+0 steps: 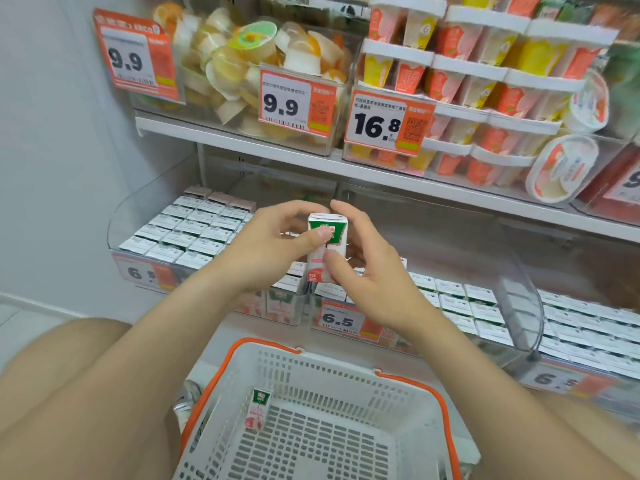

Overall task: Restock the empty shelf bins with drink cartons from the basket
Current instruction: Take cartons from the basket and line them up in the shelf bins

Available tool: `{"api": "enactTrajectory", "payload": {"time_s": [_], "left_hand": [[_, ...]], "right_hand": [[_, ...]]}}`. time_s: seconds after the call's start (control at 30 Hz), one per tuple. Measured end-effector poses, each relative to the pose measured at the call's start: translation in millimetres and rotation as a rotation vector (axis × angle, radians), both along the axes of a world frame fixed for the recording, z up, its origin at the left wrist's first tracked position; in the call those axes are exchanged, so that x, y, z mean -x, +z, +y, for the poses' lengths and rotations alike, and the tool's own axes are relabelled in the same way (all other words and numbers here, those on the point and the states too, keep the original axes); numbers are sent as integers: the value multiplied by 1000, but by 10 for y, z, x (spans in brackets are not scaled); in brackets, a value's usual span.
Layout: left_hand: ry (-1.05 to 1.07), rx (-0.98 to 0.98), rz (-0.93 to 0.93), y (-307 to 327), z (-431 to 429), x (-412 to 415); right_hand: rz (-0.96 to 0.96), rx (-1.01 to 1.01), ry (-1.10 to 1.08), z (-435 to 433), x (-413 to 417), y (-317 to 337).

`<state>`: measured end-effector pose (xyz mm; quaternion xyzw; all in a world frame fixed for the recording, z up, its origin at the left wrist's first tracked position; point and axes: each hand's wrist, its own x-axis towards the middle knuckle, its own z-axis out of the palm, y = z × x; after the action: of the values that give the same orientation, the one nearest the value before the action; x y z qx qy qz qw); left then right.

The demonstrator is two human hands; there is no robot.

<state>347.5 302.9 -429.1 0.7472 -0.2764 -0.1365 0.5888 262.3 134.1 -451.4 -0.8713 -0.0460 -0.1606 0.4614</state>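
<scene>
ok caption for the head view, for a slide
Left hand and right hand hold a drink carton in front of the shelf bins; a second carton stands in the basket.

Item: head camera, single view on my feed. Mount: worn on the person's head, wide-angle. Facing: forward and down. Range: close. Coverage: basket [346, 367] just below at the bottom edge, shelf bins [516, 282] straight ahead across mid-frame, upper shelf [277, 150] along the top, its edge slanting down to the right.
</scene>
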Motion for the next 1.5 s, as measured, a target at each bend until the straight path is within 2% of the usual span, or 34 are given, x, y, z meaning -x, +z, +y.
{"api": "enactTrajectory", "payload": {"time_s": [0.1,0.17,0.23,0.33,0.37,0.43,0.5,0.57,0.7,0.87,1.03,1.13,1.27,1.33,1.43,1.5], "left_hand": [[61,-30,27,32,205,-83],[125,-173,12,34,370,-158],[160,-463,-112,-52,514,-261],[143,-979,-253,-306,589,-394],[103,-1102,-271,-379,578,-431],[-18,-1210,-289,-464,564,-518],[-96,-1235,-290,-508,604,-612],[-86,-1249,-260,-544,676,-683],[-52,-1225,-243,-630,734,-671],[-67,-1231,-222,-610,710,-665],[-84,-1224,-208,-580,709,-665],[-55,-1174,-248,-578,738,-670],[70,-986,-350,-509,783,-546],[114,-877,-489,-502,806,-416],[31,-790,-601,-559,854,-208],[-120,-885,-523,-652,876,-51]], "right_hand": [[-129,61,-77,146,-81,-25],[-220,80,-163,249,-197,-40],[-250,187,-195,353,-385,-72],[-269,485,-220,476,-820,-167],[-258,589,-239,515,-986,-186],[-216,754,-263,597,-1296,-219],[-155,852,-295,665,-1560,-211],[-78,913,-342,699,-1801,-184],[146,763,-375,721,-2191,-218],[427,602,-180,695,-2407,-279],[519,719,-123,688,-2413,-246],[438,746,-154,722,-2288,-226],[23,646,-147,847,-1628,-342],[-165,594,-98,888,-1140,-429],[-363,569,-70,899,-532,-683],[-322,541,-90,886,-288,-953]]}}
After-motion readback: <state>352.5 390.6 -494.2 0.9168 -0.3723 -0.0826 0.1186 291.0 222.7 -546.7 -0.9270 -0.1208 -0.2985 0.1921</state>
